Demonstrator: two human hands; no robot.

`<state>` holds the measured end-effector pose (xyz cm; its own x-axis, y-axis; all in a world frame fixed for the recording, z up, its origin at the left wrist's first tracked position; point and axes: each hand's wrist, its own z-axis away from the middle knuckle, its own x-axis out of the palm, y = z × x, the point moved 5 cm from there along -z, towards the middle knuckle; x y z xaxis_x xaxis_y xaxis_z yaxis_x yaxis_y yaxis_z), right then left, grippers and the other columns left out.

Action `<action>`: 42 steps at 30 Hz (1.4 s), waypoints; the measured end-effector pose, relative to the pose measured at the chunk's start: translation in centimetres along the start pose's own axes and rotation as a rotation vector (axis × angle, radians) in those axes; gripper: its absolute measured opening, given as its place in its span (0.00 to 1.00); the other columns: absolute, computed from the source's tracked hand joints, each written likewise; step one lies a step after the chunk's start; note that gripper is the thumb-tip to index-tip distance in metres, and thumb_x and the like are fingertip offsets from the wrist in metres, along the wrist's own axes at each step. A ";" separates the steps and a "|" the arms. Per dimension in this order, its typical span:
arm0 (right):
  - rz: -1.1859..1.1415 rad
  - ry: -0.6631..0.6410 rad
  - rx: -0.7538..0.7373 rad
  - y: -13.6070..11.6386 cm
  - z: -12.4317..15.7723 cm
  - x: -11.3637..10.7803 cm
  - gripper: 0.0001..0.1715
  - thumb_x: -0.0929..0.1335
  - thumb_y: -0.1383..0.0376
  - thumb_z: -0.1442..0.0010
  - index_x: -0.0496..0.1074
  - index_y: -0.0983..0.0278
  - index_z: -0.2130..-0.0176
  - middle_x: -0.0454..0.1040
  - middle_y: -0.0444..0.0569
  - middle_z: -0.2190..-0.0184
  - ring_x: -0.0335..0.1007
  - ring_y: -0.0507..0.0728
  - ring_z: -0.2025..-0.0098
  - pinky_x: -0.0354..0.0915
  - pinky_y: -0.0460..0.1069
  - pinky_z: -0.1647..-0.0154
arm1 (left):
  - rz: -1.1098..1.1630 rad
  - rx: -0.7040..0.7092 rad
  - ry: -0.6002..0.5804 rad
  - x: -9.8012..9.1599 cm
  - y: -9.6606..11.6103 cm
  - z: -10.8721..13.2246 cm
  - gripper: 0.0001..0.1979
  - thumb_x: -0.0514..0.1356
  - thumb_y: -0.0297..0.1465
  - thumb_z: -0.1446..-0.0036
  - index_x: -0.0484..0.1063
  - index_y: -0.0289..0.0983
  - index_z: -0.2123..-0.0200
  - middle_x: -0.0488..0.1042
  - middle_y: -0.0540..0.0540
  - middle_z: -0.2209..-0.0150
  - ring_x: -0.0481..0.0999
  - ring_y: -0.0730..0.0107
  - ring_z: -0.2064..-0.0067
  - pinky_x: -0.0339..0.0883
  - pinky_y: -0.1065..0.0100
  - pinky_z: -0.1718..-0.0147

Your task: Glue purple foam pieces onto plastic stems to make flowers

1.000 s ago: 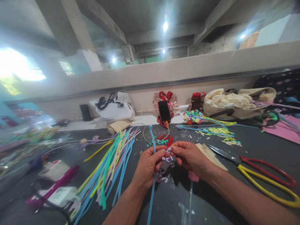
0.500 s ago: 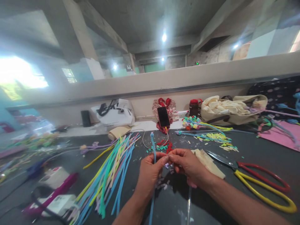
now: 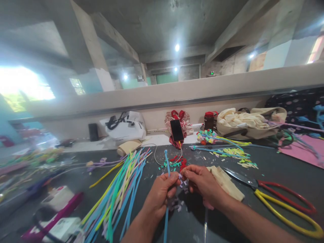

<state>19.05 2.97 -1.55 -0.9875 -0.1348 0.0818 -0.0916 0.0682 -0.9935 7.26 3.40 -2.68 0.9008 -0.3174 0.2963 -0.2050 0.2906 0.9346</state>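
My left hand (image 3: 159, 194) is closed around a thin blue stem (image 3: 166, 224), which stands up past my fingers and ends in a small knob at the top. Just to the right, my right hand (image 3: 205, 184) has its thumb and forefinger pinched together; whatever lies between them is too small to make out. Only a narrow gap separates the two sets of fingertips. Under them lie small lilac pieces (image 3: 179, 205). Below my right palm shows a pink tip on a clear rod (image 3: 205, 224), its upper part partly hidden by the hand.
Large scissors (image 3: 263, 192) with red and yellow handles lie at right, by a beige cloth (image 3: 226, 184). Left is a bundle of coloured stems (image 3: 126, 185). Behind my hands are red and green bits (image 3: 174, 164), a cabled phone (image 3: 176, 130) and a bottle (image 3: 209, 121).
My fingertips, touching half a second ago, are now slightly apart. The blue stem stays in my left hand. The whole view has shifted slightly downward.
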 end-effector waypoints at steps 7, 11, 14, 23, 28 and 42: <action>0.072 -0.008 -0.013 0.0 0.2 0.2 0.09 0.67 0.64 0.52 0.69 0.68 0.78 0.64 0.38 0.85 0.55 0.44 0.86 0.48 0.40 0.86 | -0.016 0.026 0.049 0.2 0.2 0.3 0.14 0.63 0.39 0.59 0.65 0.34 0.80 0.53 0.60 0.90 0.45 0.88 0.90 0.32 0.79 0.89; 0.083 -0.014 -0.004 0.4 0.1 0.2 0.07 0.67 0.65 0.54 0.69 0.67 0.78 0.62 0.37 0.86 0.53 0.44 0.86 0.48 0.40 0.86 | -0.022 0.053 0.051 0.3 0.3 0.5 0.14 0.62 0.38 0.58 0.65 0.34 0.80 0.54 0.60 0.90 0.45 0.88 0.89 0.33 0.78 0.89; 0.092 0.000 -0.018 0.4 0.1 0.3 0.07 0.67 0.65 0.53 0.68 0.67 0.79 0.61 0.37 0.86 0.53 0.45 0.85 0.48 0.40 0.85 | -0.001 0.089 0.057 0.4 0.4 0.5 0.12 0.62 0.37 0.58 0.65 0.34 0.78 0.54 0.60 0.90 0.44 0.87 0.89 0.34 0.78 0.89; 0.132 0.033 -0.018 0.2 0.4 0.5 0.09 0.66 0.62 0.52 0.68 0.67 0.77 0.60 0.37 0.85 0.53 0.46 0.84 0.48 0.41 0.84 | -0.188 0.214 0.192 -0.8 0.5 -0.1 0.10 0.63 0.35 0.62 0.67 0.35 0.78 0.59 0.58 0.88 0.52 0.83 0.87 0.45 0.77 0.87; 0.191 0.035 -0.007 0.4 0.0 0.3 0.09 0.66 0.62 0.53 0.70 0.67 0.77 0.62 0.38 0.85 0.54 0.47 0.83 0.51 0.41 0.83 | -0.633 0.401 0.360 -0.3 2.5 1.1 0.05 0.58 0.31 0.58 0.69 0.35 0.80 0.70 0.51 0.80 0.67 0.72 0.74 0.59 0.73 0.72; 0.231 0.026 -0.100 -1.0 0.2 0.2 0.08 0.65 0.66 0.54 0.73 0.67 0.77 0.67 0.41 0.84 0.57 0.48 0.82 0.53 0.42 0.82 | -0.757 0.410 0.398 0.0 2.6 1.5 0.06 0.58 0.33 0.58 0.68 0.37 0.81 0.69 0.53 0.81 0.66 0.72 0.77 0.56 0.73 0.76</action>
<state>18.99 2.72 -0.55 -0.9866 -0.0788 -0.1428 0.1255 0.1919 -0.9734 6.16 2.80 0.04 0.8984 0.0610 -0.4349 0.4366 -0.2299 0.8698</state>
